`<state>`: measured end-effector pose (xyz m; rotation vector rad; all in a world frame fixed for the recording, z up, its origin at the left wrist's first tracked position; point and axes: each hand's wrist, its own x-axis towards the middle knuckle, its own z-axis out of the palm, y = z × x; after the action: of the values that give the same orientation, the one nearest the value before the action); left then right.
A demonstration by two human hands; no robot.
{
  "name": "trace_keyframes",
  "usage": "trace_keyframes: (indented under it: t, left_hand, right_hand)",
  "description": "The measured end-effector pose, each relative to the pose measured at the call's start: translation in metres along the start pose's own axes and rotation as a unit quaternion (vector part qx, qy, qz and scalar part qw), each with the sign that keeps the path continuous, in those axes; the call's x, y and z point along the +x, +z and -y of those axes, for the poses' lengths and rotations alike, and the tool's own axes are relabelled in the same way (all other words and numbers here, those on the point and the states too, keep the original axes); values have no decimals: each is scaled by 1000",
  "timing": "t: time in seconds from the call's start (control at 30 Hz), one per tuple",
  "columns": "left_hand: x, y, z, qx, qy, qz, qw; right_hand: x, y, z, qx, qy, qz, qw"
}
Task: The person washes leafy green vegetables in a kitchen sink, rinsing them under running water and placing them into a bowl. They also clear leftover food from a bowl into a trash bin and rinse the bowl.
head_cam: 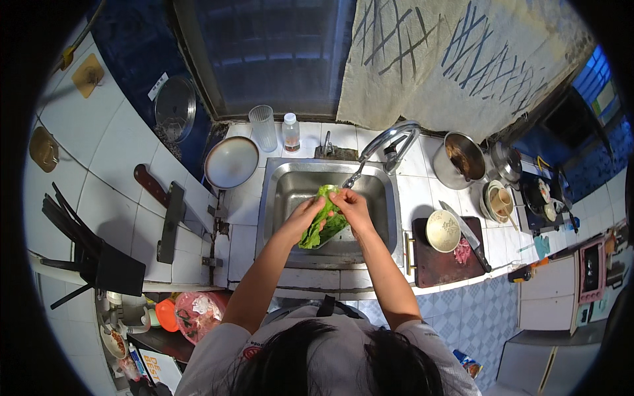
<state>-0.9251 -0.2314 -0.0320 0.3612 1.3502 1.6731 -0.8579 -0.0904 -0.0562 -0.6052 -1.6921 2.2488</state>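
Both hands are over a stainless steel sink (270, 218) set in a white tiled counter. My left hand (306, 215) holds a bunch of green leafy lettuce (312, 232) along its left side. At its top end, the fingers of my right hand (352, 203) pinch the leaves. More green leaves hang or lie below the hands in the sink; which of the two is hard to tell. The chrome faucet (391, 133) arches in from the back right, its spout end (351, 180) just above my right hand. No stream of water is distinct.
On the right, a dark cutting board (431, 270) carries a bowl (443, 230), a kitchen knife (465, 230) and raw meat (463, 251). Behind it stands a metal pot (448, 171). A plate (232, 162), a ribbed cup (264, 128) and a white-capped bottle (291, 132) stand back left.
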Motion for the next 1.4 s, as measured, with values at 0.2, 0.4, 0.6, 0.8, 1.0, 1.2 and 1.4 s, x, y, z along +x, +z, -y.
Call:
trace_keyframes:
  t: [0.2, 0.4, 0.6, 0.8, 1.0, 1.2, 1.4]
  left_hand:
    - [-11, 7, -5, -91, -23, 28, 995]
    - [-27, 9, -5, -69, 3, 57, 996]
    - [-42, 16, -5, -67, 46, -28, 996]
    - [-50, 18, -3, 66, 74, 36, 994]
    - [-55, 26, 0, 88, 67, -11, 994]
    - [-50, 15, 14, 123, 74, -33, 989]
    - [-57, 28, 12, 167, 212, -101, 958]
  right_hand:
    - [-5, -2, 23, -60, -79, 34, 995]
    - [-21, -5, 39, -17, -90, 2, 996]
    - [-28, -16, 48, -75, -109, 50, 990]
    - [-41, -2, 59, -76, -128, 66, 987]
    - [-48, 4, 53, -240, -169, 17, 956]
    - [-41, 1, 42, -54, -51, -4, 997]
    - [-35, 1, 15, 190, 62, 5, 980]
